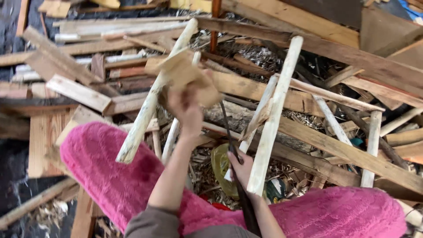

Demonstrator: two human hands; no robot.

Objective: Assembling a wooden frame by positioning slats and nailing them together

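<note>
Pink fleece [110,176] covers the person's legs at the near edge of the view, and both forearms rise from between them. The right hand [240,169] is closed round the handle of a long, dark blade [231,145], seemingly a machete or billhook; its long axis runs from the lower middle of the frame up and slightly left, the tip aimed towards the wood held above it. The tool looks stiff and fairly heavy for its width, best gripped low on the handle as it is now, with fingers clear of the edge. Further out, the left hand [185,110] is raised and clenched on a pale wood chunk [185,75], a rough, blocky offcut held in the air above the pile. It looks light, dry and rigid, with splintery faces that give good purchase but could prick; the hand takes it from beneath, at the near end, so the far end stays free. Its longer side lies roughly left to right, tilted a little. Beside the hands, peeled pale poles [275,114] lean steeply, their axes running near to far. Beyond them lies a heap of planks [352,57], battens and shavings, with a yellow-green bag [220,167] near the right hand.
</note>
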